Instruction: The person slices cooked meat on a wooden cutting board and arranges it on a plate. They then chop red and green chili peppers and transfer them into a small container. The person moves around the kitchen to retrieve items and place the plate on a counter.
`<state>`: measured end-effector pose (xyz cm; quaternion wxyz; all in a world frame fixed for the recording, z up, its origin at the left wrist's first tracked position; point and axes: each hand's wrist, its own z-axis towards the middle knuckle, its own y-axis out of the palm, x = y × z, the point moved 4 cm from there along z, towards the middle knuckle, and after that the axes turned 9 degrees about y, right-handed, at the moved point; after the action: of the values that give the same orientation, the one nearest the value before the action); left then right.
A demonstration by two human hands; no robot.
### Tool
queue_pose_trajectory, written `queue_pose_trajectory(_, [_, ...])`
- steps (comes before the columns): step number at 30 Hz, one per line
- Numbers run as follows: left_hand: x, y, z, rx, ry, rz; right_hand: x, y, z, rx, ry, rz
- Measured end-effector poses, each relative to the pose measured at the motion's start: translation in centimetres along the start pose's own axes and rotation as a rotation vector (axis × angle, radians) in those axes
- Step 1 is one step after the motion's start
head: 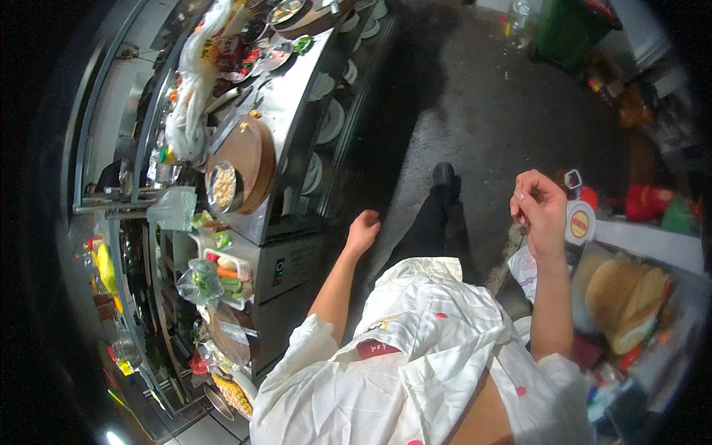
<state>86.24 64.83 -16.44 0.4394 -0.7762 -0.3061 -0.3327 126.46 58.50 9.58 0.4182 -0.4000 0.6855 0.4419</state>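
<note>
My left hand (364,229) hangs loosely curled over the dark floor, with nothing seen in it. It is nearest the stainless-steel counter (300,89) on my left, apart from it. Raised on the other side, my right hand (538,208) has its fingers bent in towards the thumb, and I see nothing held there. Just beyond its wrist is a round white object with a red-and-yellow label (580,222). A thick round wooden chopping board (253,161) lies on the counter. On it are a cleaver (224,133) and a metal bowl of pale chopped pieces (224,186).
Plates (332,119) stand on shelves under the counter. A white basket of vegetables (243,267) and a second chopping board (231,342) are at lower left. A green bin (573,33) stands ahead on the right. Clutter with a bread-coloured picture (626,300) is beside my right arm.
</note>
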Motion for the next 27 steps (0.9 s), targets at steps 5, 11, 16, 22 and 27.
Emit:
queue_pose_trajectory(5, [-14.7, 6.2, -3.0, 0.026, -0.769, -0.315, -3.6, -7.2, 8.5, 0.042, 0.063, -0.103])
queue_pose_trajectory(11, [-9.7, 10.5, 5.2, -0.002, -1.064, -0.311, -2.4, -27.0, 19.2, 0.305, 0.422, -0.222])
queue_pose_trajectory(16, [10.7, 20.7, 34.3, -0.152, -0.502, -0.212, -9.5, -38.7, 23.8, 0.232, 0.350, 0.585])
queue_pose_trajectory(22, [44.3, 29.1, 61.0, -0.199, 0.038, -0.166, -13.9, -53.5, 28.9, 0.224, 0.004, 0.908])
queue_pose_trajectory(27, [59.1, 40.5, 67.9, -0.203, 0.140, -0.078, -20.4, -66.4, 33.3, 0.206, -0.136, 0.839])
